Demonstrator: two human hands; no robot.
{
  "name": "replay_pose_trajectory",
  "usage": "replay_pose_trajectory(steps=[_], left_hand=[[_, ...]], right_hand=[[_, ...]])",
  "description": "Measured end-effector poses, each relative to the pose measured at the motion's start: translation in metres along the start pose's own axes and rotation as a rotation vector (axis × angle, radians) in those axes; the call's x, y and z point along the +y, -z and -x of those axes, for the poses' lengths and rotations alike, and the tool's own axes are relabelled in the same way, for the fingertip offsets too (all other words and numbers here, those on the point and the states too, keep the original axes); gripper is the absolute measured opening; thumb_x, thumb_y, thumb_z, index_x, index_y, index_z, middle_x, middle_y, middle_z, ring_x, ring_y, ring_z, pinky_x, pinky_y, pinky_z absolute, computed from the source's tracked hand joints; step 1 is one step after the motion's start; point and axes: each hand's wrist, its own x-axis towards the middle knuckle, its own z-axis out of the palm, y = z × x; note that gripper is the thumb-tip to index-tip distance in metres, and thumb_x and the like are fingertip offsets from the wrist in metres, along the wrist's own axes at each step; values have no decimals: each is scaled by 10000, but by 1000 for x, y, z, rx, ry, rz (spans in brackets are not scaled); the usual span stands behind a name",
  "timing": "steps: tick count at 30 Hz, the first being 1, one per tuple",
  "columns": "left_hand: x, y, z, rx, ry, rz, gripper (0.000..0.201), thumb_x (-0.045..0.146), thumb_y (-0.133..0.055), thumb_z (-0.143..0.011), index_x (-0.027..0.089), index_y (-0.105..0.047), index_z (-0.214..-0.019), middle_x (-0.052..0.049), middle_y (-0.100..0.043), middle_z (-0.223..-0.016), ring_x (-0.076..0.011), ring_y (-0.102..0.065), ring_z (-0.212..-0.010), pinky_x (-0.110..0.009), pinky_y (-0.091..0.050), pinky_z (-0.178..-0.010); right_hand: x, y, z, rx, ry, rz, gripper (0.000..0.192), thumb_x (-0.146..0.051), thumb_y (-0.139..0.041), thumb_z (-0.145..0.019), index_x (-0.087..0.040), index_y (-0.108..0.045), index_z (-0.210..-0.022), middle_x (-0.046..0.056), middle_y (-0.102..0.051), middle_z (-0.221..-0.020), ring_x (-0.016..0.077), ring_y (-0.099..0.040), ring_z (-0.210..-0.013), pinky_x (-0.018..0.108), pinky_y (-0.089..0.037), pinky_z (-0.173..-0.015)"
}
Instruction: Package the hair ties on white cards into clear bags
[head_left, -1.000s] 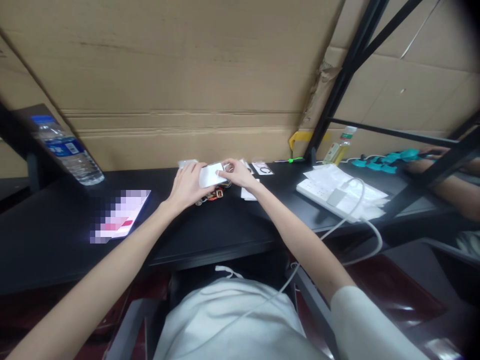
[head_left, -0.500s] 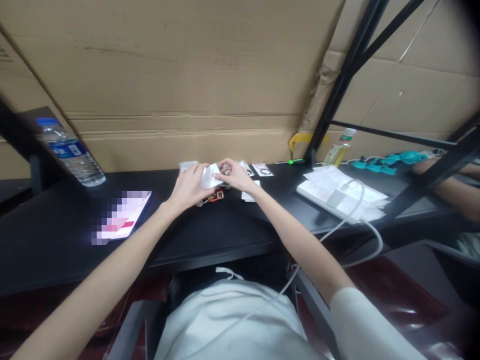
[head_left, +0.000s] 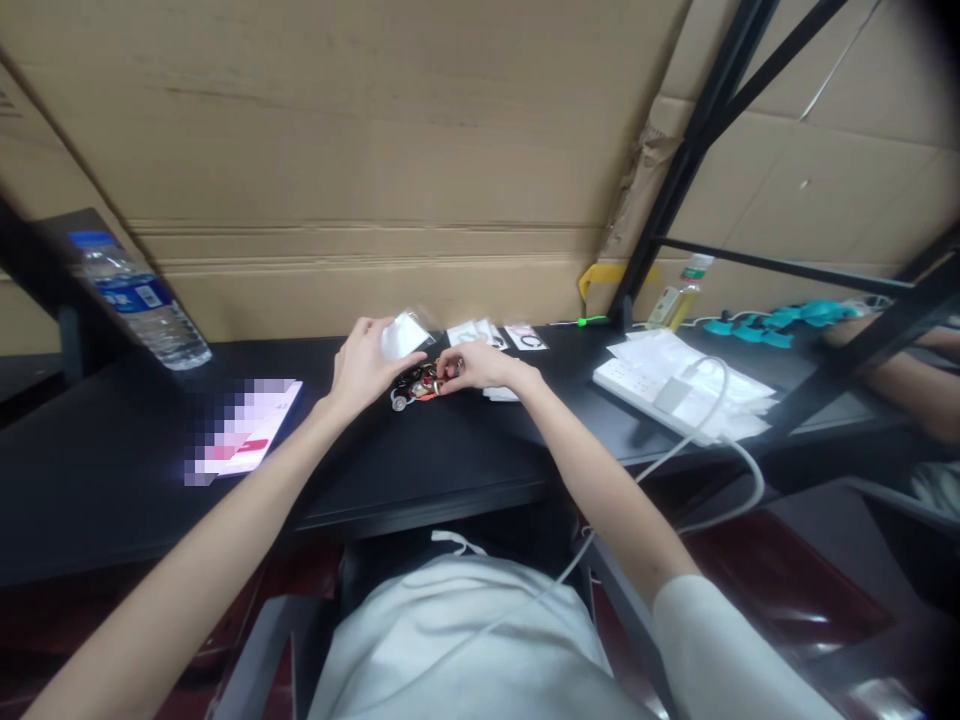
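Note:
My left hand [head_left: 364, 362] is closed on a white card in a clear plastic bag [head_left: 406, 334], tilted above the black table. Just below it lies a small pile of trinkets [head_left: 414, 388], black, gold, orange and silver, perhaps bracelets or hair ties. My right hand [head_left: 480, 367] reaches into the right side of this pile with thumb and fingers pinched. What they grip is too small to name. Partly under my right wrist is a stack of white cards [head_left: 501, 395]. Behind are bagged cards [head_left: 463, 332] and one packet with a dark loop [head_left: 526, 337].
A water bottle [head_left: 142, 300] and a lit phone or tablet [head_left: 259, 430] are at the left. On the right are papers [head_left: 675, 375], a white cable [head_left: 726, 400], a drink bottle [head_left: 679, 295] and a black metal frame [head_left: 675, 180]. Another person's arm [head_left: 907, 375] shows at the far right.
My right hand has left the bagged card and moved down to the trinket pile. My left hand has shifted slightly left, still holding the bagged card, and more of the pile shows.

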Motion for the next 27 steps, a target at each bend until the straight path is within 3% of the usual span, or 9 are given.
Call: replay_pose_trajectory(steps=[3, 7, 10, 16, 21, 27], left_hand=[[1, -1, 2, -15, -34, -15, 806, 744, -709, -823, 247, -610, -1450, -128, -658, -1306, -354, -661, -1207, -459, -545, -989], [4, -1, 4, -33, -80, -36, 766, 709, -691, -853, 238, -615, -1451, -128, -656, -1332, -352, -653, -1230, -446, -545, -986], [5, 0, 4, -51, -77, -56, 764, 707, -675, -859, 228, -613, -1451, -139, -655, -1347, -362, -647, -1240, -446, -544, -980], [7, 1, 4, -53, -62, -74, 774, 750, -627, -874, 233, -598, -1450, -151, -652, -1343, -379, -646, -1232, -483, -539, -978], [7, 1, 4, -52, -54, -83, 748, 730, -627, -884, 223, -591, -1433, -152, -655, -1334, -378, -640, -1233, -480, -541, -967], [10, 1, 5, -36, -58, -57, 702, 696, -676, -863, 220, -603, -1373, -140, -677, -1313, -361, -643, -1223, -462, -539, -968]], right_hand=[[-8, -4, -1, 3, -14, -44, 202, -285, -920, -704, -223, -790, -845, 3, -732, -807, 184, -670, -753, 295, -453, -701], [-18, 5, 2, 19, 37, -125, 145, -322, -849, -800, -210, -769, -842, 17, -753, -836, 184, -668, -783, 306, -468, -737], [-23, 17, 7, 39, 66, -217, 222, -412, -812, -843, -205, -747, -888, 27, -761, -888, 176, -671, -817, 306, -493, -763], [-28, 35, 20, 113, -23, -482, 319, -498, -797, -858, -203, -696, -925, 47, -735, -950, 161, -661, -816, 258, -543, -643], [-31, 37, 22, 189, -85, -629, 308, -499, -767, -905, -211, -671, -953, 64, -747, -1001, 185, -699, -951, 280, -607, -723], [-26, 32, 14, 333, -9, -519, 318, -509, -776, -890, -207, -678, -892, 79, -751, -1104, 198, -687, -1017, 342, -602, -880]])
